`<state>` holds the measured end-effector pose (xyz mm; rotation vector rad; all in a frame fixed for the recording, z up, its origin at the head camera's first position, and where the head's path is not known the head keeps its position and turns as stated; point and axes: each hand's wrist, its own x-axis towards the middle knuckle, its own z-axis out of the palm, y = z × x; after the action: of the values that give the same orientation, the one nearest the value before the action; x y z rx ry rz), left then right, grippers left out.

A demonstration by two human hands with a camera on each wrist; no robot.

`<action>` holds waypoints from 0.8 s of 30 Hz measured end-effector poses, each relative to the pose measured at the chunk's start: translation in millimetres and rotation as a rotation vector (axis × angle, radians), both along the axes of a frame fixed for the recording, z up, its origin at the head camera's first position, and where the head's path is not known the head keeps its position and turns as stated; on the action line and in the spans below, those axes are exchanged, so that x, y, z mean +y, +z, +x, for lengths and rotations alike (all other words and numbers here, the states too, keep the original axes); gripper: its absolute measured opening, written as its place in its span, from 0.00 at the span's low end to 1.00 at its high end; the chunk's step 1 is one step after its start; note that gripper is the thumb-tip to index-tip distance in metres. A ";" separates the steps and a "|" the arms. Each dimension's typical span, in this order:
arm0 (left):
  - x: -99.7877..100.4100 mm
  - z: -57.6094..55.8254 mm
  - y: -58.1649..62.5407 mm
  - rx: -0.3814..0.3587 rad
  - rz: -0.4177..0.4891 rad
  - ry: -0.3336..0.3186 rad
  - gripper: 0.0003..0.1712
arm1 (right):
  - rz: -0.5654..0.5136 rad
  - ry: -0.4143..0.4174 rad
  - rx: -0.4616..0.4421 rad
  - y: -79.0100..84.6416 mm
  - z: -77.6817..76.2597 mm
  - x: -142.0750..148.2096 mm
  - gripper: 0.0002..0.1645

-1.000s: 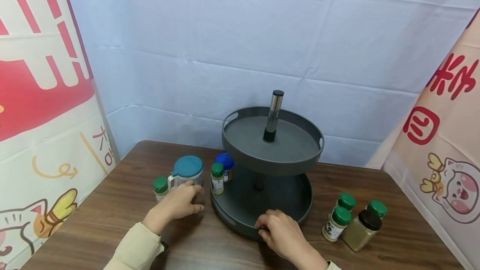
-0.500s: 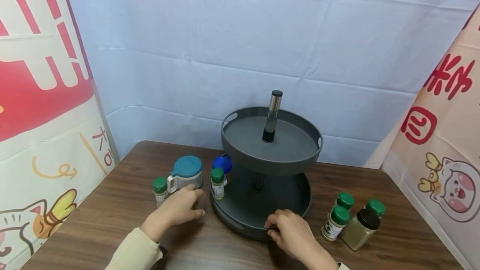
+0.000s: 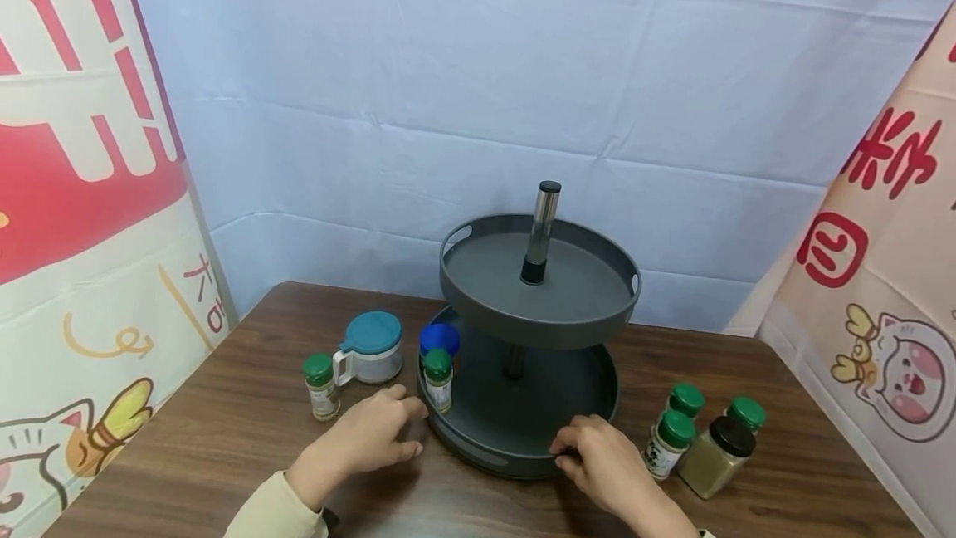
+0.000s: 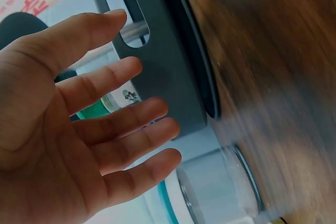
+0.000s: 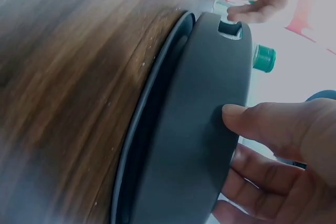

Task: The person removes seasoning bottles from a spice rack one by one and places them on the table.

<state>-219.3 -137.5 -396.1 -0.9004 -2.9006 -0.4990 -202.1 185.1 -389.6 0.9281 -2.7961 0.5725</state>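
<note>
A grey two-tier turntable stands on the table; its lower tray (image 3: pixel 515 418) sits below the upper tray (image 3: pixel 538 301). My right hand (image 3: pixel 608 463) pinches the lower tray's front rim, thumb outside and fingers inside, as the right wrist view shows. Left of the tray, my left hand (image 3: pixel 366 438) is spread near the rim and holds nothing; the left wrist view has its fingers (image 4: pixel 123 150) apart, beside the rim's handle slot. On the lower tray's left side stand a green-capped spice jar (image 3: pixel 438 388) and a blue-lidded jar (image 3: pixel 439 339), the latter partly hidden.
Behind my left hand are a teal-lidded clear jar (image 3: pixel 373 343) with a handle and another green-capped spice jar (image 3: pixel 323 393). At right, several spice jars stand close together, including a black-capped one (image 3: pixel 717 455). Cloth (image 3: pixel 478 106) hangs behind the table.
The lower tray has turned, bringing its two jars forward on the left side. My right hand has moved right with the rim. My left hand has shifted slightly right and nearer.
</note>
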 end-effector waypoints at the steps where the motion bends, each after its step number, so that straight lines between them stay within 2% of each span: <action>1: 1.7 1.3 0.1 0.000 -0.004 -0.002 0.20 | -0.001 -0.001 -0.006 0.0 -0.4 1.6 0.10; 15: 20.9 14.7 2.3 0.021 -0.056 -0.085 0.20 | -0.016 -0.046 -0.021 -1.3 -5.1 20.2 0.11; 24: 33.7 22.7 4.4 0.006 -0.066 -0.146 0.19 | -0.005 -0.101 -0.022 -2.1 -8.6 28.1 0.11</action>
<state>-196.6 -103.8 -391.7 -1.1265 -2.8751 -0.4117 -210.7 213.1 -391.6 0.7786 -2.8399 0.5778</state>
